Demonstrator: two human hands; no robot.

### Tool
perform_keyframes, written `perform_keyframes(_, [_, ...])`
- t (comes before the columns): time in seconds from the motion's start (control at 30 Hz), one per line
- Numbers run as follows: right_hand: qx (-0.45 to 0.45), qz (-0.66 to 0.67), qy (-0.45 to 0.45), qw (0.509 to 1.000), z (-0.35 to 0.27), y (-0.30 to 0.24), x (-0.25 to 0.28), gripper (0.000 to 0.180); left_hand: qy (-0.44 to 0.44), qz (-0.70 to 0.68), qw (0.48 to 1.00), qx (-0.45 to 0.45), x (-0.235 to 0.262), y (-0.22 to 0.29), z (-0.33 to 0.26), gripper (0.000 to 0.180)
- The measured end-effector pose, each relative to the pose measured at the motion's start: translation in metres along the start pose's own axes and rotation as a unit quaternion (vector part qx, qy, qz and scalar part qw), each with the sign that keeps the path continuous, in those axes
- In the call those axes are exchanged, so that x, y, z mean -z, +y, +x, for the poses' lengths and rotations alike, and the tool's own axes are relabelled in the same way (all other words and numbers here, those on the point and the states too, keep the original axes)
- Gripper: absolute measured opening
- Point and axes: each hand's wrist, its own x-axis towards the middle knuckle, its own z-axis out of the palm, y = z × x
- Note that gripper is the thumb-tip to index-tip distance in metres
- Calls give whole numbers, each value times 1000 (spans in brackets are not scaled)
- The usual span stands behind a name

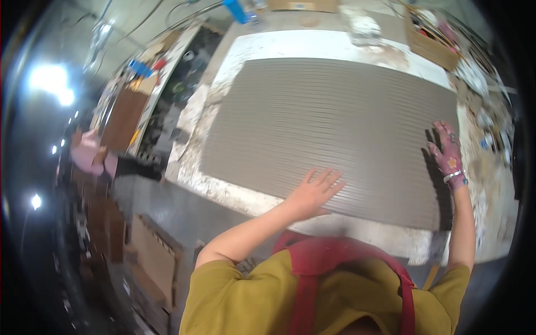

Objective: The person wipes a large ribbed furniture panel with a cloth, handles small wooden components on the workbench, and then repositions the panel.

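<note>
A large grey-brown panel with fine parallel ridges (329, 123) lies flat across a white, stained worktable (262, 47). Bare and with fingers spread, my left hand (315, 195) is at the panel's near edge; whether it presses on the surface or hovers just above I cannot tell. Over the panel's right side is my right hand (448, 149), in a pink glove with flower patterns, a pale band at its wrist. Its fingers are stretched out, and a dark shadow falls on the panel beside it. Neither hand holds anything.
A cardboard box of long tools (432, 47) stands at the table's far right corner, near a white plastic-wrapped bundle (363, 28). A blue bottle (235, 10) is at the far edge. Shelving (173, 78) runs along the left, where another person (92, 153) stands. Cardboard (153, 257) leans lower left.
</note>
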Motion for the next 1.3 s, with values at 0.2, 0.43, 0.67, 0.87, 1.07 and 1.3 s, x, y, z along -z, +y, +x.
perform_keyframes(0.2, [78,-2,59,995,157,80,-81,53,95,-185,967,149,-20,35,-60,39])
perform_keyframes(0.43, [62,-39,-12,997,239,56,-127,43,78,-508,727,456,-48,75,-75,29])
perform_keyframes(0.67, [-58,-56,-88,993,255,74,-135,57,34,-628,600,494,-47,58,-47,38])
perform_keyframes(0.87, [-82,-54,-94,991,182,4,-80,59,107,-656,589,459,-50,67,-72,30])
perform_keyframes(1.07, [-165,-61,-56,983,89,-47,-41,61,130,-666,587,442,-61,59,-128,24])
perform_keyframes(1.3, [-254,-40,-80,963,10,-37,-36,62,78,-626,680,373,-73,42,-180,34])
